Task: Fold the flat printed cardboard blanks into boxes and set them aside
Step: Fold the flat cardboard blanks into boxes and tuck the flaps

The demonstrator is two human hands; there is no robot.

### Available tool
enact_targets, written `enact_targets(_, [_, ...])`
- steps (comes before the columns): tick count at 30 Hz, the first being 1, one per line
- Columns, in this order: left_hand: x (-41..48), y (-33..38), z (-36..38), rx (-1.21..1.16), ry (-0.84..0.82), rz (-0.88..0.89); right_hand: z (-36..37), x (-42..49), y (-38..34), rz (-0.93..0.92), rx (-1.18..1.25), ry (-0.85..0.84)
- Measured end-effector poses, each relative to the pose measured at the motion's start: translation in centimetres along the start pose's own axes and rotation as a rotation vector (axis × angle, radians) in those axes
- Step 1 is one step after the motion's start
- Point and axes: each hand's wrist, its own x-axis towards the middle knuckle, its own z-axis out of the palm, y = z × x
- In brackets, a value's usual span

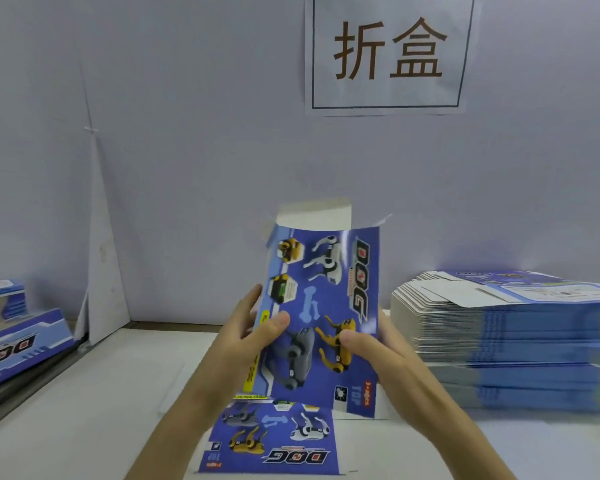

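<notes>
Centre: printed cardboard blank (326, 299), partly opened into a sleeve, held upright above the white table (84, 427) and grasped from both sides. Left hand (253, 327) with thumb on the printed face and fingers curled round the left edge; right hand (371, 344) with thumb on the face beside the yellow robot dog, fingers behind the right edge. Blue print with white, grey and yellow robot dogs, a bone, and "DOG" running down the right side; "TOP" legible near the lower right corner. Below the hands, flat on the table: second blank (274, 441) with the same artwork, "DOG" and "TOP" upside down to the viewer, upper edge hidden behind the held blank. Right: tall stack of flat blanks (499, 341), blurred, near the right forearm. Left edge of view: folded boxes (14, 341), "DOG" partly legible. On the pale wall above: paper sign (388, 50) reading "折盒" inside a ruled frame. Left corner: white card sheet (101, 271) leaning against the wall.
</notes>
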Motion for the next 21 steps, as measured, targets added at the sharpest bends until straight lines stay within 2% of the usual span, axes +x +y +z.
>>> enact_targets(3, [-0.1, 0.0, -1.6, 0.051, -0.180, -0.187, 0.7, 0.3, 0.4, -0.043, 0.007, 0.088])
enact_targets(6, [-0.7, 0.5, -3.1, 0.160, -0.268, -0.424, 0.7, 0.3, 0.4, 0.026, -0.034, 0.031])
enact_targets(9, [-1.2, 1.6, -4.4, 0.178, -0.217, -0.443, 0.3, 0.2, 0.9, 0.147, -0.128, -0.020])
enact_targets(12, [-2.0, 2.5, -6.3, 0.157, -0.073, -0.430, 0.1, 0.3, 1.3, 0.214, -0.209, -0.009])
enact_targets(14, [-2.0, 2.9, -8.5, 0.113, 0.085, -0.466, 0.2, 0.3, 1.1, 0.223, -0.225, 0.020])
enact_targets(16, [-0.9, 3.5, -11.4, -0.068, 0.331, -0.437, 0.6, 0.3, 0.6, 0.224, -0.218, 0.058])
enact_targets(17, [-0.1, 3.7, -13.0, -0.223, 0.480, -0.340, 0.7, 0.4, 0.4, 0.225, -0.209, 0.077])
enact_targets(19, [2.0, 4.5, -15.9, -0.528, 0.839, 0.004, 0.9, 0.4, 0.2, 0.223, -0.204, 0.111])
enact_targets(21, [3.4, 4.6, -18.2, -0.497, 1.193, 0.215, 1.0, 0.3, 0.0, 0.230, -0.193, 0.131])
